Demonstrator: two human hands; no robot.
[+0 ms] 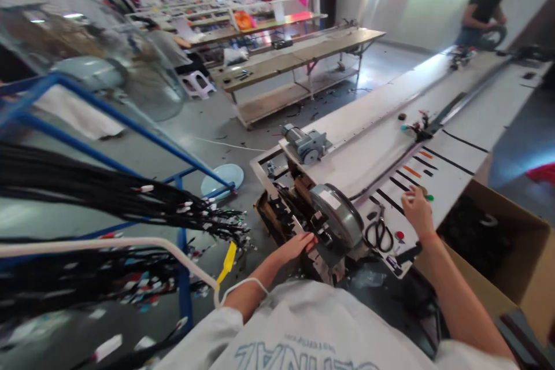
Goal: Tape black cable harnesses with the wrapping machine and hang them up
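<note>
Hands, two, bare, both reaching forward over the near end of a long white desk (477,121). Left hand (299,244): laid palm-down on the dark machine frame (281,214) at the desk's near-left corner, fingers spread flat and released, grasping nothing. Right hand (417,208): fingers bent down onto the desk top near its near-right edge, fingertips touching or just beside a small green piece (429,198); whether anything is pinched under them cannot be told.

Grey round wheel housing (338,214): mounted at the near end of the desk, between the two hands. Grey motor (306,143): on the desk's left edge, beyond the wheel housing. Black-handled scissors (378,232): flat on the desk, just beside the wheel housing and near the right hand. Red button (399,236): just right of the scissors. Orange strip (411,171) and black strips: lying crosswise on the desk beyond the right hand. Small cluster of coloured parts (416,126): farther up the desk, along its central dark groove.

Bundle of black cables (108,196): hanging over a blue rack (108,113), well left of the desk, ends with coloured tags. Cardboard box (511,248): on the floor at the desk's right edge. Another person (483,6): at the far end of the desk, hands low over something dark.
</note>
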